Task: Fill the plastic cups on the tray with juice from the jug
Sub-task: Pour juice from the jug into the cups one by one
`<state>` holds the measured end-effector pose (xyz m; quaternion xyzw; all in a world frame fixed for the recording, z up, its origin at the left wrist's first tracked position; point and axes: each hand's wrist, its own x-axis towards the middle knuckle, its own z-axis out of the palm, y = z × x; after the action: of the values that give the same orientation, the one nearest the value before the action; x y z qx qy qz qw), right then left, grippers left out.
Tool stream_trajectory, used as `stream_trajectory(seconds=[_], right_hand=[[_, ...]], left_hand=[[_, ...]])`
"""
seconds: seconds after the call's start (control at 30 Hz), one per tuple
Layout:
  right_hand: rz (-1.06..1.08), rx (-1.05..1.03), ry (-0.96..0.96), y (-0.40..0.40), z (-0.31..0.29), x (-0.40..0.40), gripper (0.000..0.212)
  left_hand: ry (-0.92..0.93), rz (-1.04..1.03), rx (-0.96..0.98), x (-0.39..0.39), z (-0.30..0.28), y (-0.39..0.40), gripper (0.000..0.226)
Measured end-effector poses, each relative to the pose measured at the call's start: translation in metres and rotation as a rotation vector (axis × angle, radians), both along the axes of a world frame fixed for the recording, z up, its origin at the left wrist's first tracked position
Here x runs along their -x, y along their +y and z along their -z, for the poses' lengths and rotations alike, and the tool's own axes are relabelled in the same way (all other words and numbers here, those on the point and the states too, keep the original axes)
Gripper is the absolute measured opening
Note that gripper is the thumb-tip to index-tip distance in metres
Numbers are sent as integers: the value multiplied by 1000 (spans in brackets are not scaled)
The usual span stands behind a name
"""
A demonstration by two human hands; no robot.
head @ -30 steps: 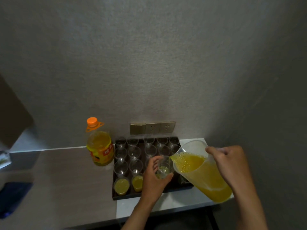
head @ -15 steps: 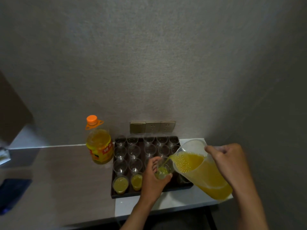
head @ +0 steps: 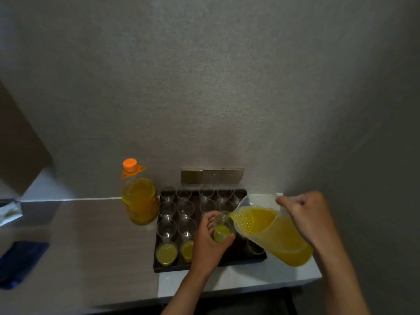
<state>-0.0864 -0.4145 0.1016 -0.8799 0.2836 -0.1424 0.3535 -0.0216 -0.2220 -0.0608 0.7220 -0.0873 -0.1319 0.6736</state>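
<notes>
Orange juice runs from the tilted jug (head: 270, 233), gripped in my right hand (head: 304, 214), into a plastic cup (head: 222, 226) my left hand (head: 209, 242) holds over the tray (head: 204, 267) on the desk (head: 91, 258).

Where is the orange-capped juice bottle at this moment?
In the head view, the orange-capped bottle stands upright on the counter, just left of the tray, by its back-left corner near the wall.

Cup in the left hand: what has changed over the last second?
The cup has gained juice as the jug, tipped by the right hand, pours into it. The left hand grips the cup above the tray as before. The two filled cups and the bottle are unchanged.
</notes>
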Motion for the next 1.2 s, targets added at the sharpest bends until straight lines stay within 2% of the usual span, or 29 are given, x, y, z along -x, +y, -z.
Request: stream_trajectory(seconds=[0.4, 0.73, 1.2], right_hand=[[-81, 6, 21, -6, -13, -5, 51], [-149, 16, -43, -15, -20, -11, 63], [-184, 21, -29, -10, -35, -14, 59]], left_hand=[[13, -27, -15, 1, -11, 1, 69], [2, -51, -5, 8, -13, 3, 68], [-2, -68, 20, 14, -13, 6, 69]])
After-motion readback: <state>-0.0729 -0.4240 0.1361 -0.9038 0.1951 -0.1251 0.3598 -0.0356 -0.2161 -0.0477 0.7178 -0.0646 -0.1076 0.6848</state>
